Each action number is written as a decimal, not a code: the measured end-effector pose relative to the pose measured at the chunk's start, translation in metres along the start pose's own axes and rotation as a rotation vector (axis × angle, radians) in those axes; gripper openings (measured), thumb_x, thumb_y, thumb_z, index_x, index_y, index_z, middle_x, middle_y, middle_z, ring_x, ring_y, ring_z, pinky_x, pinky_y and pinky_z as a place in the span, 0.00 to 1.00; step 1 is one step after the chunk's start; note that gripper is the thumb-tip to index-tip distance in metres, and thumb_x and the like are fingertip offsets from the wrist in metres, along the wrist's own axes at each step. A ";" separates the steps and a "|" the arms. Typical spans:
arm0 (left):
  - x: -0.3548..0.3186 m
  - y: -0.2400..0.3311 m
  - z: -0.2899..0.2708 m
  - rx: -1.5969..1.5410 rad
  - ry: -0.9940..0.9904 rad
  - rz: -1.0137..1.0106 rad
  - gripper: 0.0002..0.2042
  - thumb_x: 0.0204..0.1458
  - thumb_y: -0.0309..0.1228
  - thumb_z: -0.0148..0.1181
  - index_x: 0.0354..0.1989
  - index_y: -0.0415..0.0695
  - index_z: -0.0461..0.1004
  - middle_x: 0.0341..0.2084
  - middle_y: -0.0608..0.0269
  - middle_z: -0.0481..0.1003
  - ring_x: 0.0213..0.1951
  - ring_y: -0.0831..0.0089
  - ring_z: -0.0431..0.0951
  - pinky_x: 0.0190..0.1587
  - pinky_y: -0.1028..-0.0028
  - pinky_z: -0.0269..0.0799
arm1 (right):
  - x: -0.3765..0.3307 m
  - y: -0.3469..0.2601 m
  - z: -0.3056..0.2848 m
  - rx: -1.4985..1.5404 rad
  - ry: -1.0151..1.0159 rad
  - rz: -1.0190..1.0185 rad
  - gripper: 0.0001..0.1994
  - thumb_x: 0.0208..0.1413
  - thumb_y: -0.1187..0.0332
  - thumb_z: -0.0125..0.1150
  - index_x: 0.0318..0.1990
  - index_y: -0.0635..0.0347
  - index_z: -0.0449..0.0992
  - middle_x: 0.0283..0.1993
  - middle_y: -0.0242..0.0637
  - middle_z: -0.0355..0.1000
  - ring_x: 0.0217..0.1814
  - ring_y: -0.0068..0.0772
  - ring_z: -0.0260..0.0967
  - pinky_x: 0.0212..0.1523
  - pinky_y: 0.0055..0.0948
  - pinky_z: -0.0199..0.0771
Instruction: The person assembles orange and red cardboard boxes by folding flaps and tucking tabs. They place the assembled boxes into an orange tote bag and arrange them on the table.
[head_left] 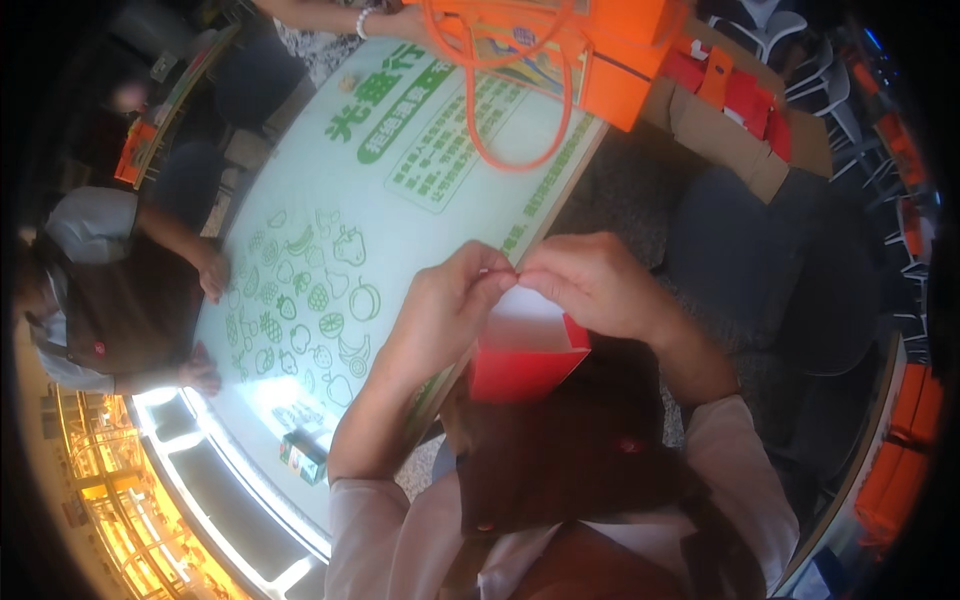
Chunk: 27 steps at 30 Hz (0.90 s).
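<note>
Beside the green-printed bench (430,235), both hands (600,285) pinch together on a red box (525,370), hiding the gripped edge; a cut-off orange bag (632,50) hides the bench's far end; shelves (125,500) glow left of the bench.

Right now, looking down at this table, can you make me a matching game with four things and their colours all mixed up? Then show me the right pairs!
Things:
1. held box
2. bag with loop handles
3. bead bracelet
4. fruit drawings

Colours:
A. green
B. white all round
C. red outside, white inside
D. orange

Right pairs: 1-C, 2-D, 3-B, 4-A
</note>
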<state>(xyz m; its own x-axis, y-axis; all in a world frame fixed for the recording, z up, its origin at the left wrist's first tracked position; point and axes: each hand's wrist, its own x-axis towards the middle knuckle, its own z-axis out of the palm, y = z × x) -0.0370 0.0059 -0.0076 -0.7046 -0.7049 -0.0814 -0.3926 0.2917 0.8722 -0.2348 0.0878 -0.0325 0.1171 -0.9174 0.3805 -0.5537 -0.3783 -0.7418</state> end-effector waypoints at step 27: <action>0.012 -0.025 0.009 -0.212 0.054 0.149 0.08 0.63 0.31 0.57 0.38 0.38 0.74 0.28 0.66 0.76 0.31 0.81 0.71 0.35 0.79 0.69 | -0.010 0.013 -0.002 0.087 0.124 0.069 0.06 0.59 0.68 0.60 0.37 0.63 0.77 0.31 0.49 0.74 0.32 0.50 0.75 0.33 0.37 0.72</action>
<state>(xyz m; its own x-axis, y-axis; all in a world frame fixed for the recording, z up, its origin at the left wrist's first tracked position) -0.0412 -0.0041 -0.0343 -0.7107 -0.6993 0.0766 -0.1499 0.2570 0.9547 -0.2447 0.0916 -0.0451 -0.0244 -0.9211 0.3886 -0.4830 -0.3294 -0.8113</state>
